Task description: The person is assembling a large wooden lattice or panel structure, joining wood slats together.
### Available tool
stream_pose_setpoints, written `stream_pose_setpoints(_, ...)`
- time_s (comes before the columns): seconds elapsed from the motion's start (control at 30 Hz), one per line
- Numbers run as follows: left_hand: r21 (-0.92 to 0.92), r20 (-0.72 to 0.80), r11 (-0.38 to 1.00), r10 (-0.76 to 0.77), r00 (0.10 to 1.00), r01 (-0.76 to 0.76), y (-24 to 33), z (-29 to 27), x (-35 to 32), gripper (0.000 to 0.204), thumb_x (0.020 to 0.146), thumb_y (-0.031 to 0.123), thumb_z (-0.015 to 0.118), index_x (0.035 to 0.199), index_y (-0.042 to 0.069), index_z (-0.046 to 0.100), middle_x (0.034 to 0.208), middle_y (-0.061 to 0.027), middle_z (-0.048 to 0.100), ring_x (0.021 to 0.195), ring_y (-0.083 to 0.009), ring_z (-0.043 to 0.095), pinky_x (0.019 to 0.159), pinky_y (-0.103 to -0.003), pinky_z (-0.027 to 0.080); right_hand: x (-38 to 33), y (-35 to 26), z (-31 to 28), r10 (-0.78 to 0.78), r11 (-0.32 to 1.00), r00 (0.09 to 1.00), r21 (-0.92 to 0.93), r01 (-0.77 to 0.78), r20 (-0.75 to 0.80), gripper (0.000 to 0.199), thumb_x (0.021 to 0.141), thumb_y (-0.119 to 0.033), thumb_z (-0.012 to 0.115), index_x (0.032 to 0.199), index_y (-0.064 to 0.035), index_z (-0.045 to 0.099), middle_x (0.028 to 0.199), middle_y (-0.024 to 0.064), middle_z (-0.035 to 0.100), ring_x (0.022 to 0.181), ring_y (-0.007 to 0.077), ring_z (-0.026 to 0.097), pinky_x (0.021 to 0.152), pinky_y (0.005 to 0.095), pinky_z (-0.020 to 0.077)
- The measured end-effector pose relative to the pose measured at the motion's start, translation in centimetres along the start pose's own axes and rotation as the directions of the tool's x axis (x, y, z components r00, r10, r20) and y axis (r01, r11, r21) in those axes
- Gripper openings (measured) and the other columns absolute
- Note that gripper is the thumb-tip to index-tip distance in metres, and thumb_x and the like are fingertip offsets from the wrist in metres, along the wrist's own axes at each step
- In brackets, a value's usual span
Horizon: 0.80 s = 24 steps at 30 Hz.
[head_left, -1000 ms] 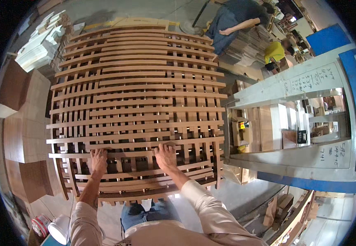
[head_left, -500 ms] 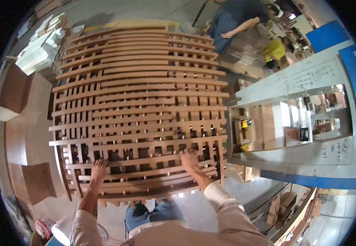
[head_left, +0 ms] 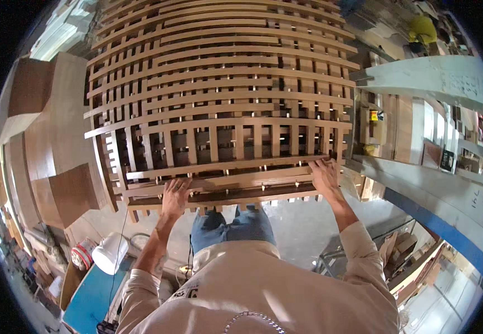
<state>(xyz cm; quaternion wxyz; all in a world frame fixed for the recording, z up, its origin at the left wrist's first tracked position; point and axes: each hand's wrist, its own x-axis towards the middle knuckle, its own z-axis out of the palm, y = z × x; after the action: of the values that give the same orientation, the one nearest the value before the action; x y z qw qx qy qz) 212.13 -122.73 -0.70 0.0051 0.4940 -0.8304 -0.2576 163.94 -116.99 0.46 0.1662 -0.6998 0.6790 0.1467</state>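
Brown wooden slat (head_left: 251, 178), in the head view: it lies at the near edge of a broad slatted lattice stack (head_left: 214, 122), just beyond the person's lap, its long axis running left to right with the right part a little farther off. The left hand (head_left: 175, 196) touches it toward the left, and the right hand (head_left: 326, 173) is at its right part, so its middle stretch lies bare between them; the left hand sits nearer to the body, the right one slightly farther away. Both hands have their fingers bent over the wood and stand well apart, but the undersides and thumbs are hidden, so I cannot tell whether either closes firmly on this slat or only rests on it. Just beyond it another long slat runs almost parallel, and farther off come upright-looking crosspieces and many more rows, which crowd the far side. On the near side are the person's jeans (head_left: 233, 227), close to the stack's edge. To the right, a pale beam (head_left: 419, 181) with a blue edge stands just past the stack, close to the right hand's side. To the left are brown boxes (head_left: 71, 192), beside the stack; nearer, a white bucket (head_left: 108, 253) and a red-and-white tub (head_left: 84, 255) stand by a blue panel (head_left: 94, 300), well apart from the slat.
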Motion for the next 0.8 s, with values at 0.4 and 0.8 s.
stream_pose_setpoints(0.4,0.016,-0.031,0.996,0.090,0.995,-0.090,2.1,2.0,-2.2,0.037,0.081,0.014,0.059,0.116,0.005,0.056,0.101,-0.0109,0.058,0.097,-0.0291,0.053,0.091,-0.041,0.038,-4.3,-0.3,0.1,0.169,0.985,0.981,0.009,-0.171,0.095,0.043,0.072,0.000,0.058,0.114,-0.0083,0.056,0.115,0.0105,0.054,0.116,0.0278,0.046,0.106,0.0563,0.0180)
stream_pose_setpoints(0.8,-0.104,-0.044,0.995,-0.016,0.999,0.011,0.3,-0.8,-0.2,0.035,0.085,0.022,0.059,0.115,0.005,0.056,0.109,-0.0124,0.057,0.103,-0.0296,0.051,0.094,-0.044,0.035,-0.3,-0.6,-0.8,0.106,0.989,0.981,0.088,-0.121,0.161,0.052,0.072,0.002,0.056,0.123,-0.0081,0.051,0.120,0.0131,0.051,0.117,0.0305,0.045,0.103,0.0528,0.0237)
